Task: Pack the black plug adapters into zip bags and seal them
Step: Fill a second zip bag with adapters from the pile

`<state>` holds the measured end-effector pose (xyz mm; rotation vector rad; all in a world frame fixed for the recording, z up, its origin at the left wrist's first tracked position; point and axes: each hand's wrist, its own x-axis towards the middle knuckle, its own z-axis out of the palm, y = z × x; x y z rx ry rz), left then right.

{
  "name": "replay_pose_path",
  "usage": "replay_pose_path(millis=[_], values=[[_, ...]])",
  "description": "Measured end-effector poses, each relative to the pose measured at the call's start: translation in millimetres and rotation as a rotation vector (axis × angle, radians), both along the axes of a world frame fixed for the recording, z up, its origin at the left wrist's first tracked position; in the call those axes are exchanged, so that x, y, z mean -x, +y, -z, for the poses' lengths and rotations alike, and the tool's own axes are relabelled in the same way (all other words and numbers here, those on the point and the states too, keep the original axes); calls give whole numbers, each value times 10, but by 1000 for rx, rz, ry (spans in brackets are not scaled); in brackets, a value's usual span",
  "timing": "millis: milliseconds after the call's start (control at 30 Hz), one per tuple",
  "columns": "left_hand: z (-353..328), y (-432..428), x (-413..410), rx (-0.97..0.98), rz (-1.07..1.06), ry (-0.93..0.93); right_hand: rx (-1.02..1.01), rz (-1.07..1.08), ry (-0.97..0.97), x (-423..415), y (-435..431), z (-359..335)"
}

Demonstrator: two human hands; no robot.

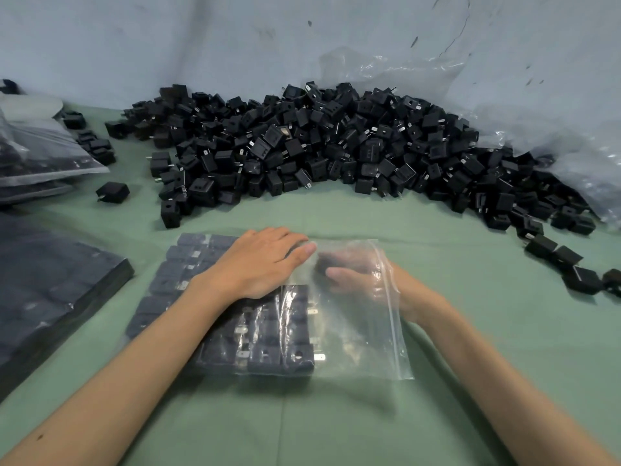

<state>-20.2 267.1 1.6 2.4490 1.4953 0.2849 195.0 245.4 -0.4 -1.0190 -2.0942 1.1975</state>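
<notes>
- Our left hand [258, 264] lies flat, fingers straight, pressing down on the top of the zip bag [356, 334]
- Our right hand [359, 275] is inside the bag, reaching in through the mouth on the right side; we see it through the plastic, blurred, with a dark shape by the thumb, and we cannot tell whether it grips anything
- The bag lies flat on the green cloth [336, 418] in front of us, its zip strip [395, 317] running down the right edge, not pressed together
- The packed adapters [268, 348] sit in tight rows filling the left part of the bag, metal prongs pointing right; the right part of the bag holds none
- The pile of loose adapters [336, 146] lies beyond the bag against the grey wall [235, 38], with strays trailing to the right
- Any marking on the adapters is too small for us to read
- At the left are filled bags [40, 156] and a flat dark stack [50, 290]
- A crumpled clear plastic sheet [588, 163] lies at the far right
</notes>
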Motion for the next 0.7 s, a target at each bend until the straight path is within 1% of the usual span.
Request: replay_pose_path(millis=[33,133,167,233,333,433,500,567,600,633,667,700], values=[[0,0,-1,1,0,1,-22,28,31,86,-4,53],[8,8,-9,2,-1,-1,93,184,211,299,-54,174],[12,10,-10,0,1,-1,99,247,227,348,-67,220],[15,14,-8,-7,6,3,54,331,200,417,-63,266],[10,18,-8,-17,7,19,139,307,269,448,-53,261],[-2,11,-10,-17,-3,64,240,228,316,337,-18,242],[-16,3,-15,-21,-7,97,307,65,200,134,17,116],[-34,-8,-18,-17,0,123,355,-131,-19,-175,108,-62],[-41,-13,-20,-13,3,133,380,-189,-140,-354,169,-174],[-46,-16,-20,-10,5,141,395,-193,-244,-506,239,-292],[-48,-17,-20,-6,6,147,380,-154,-313,-630,324,-390],[-49,-18,-20,-2,6,150,333,-66,-336,-718,429,-469]])
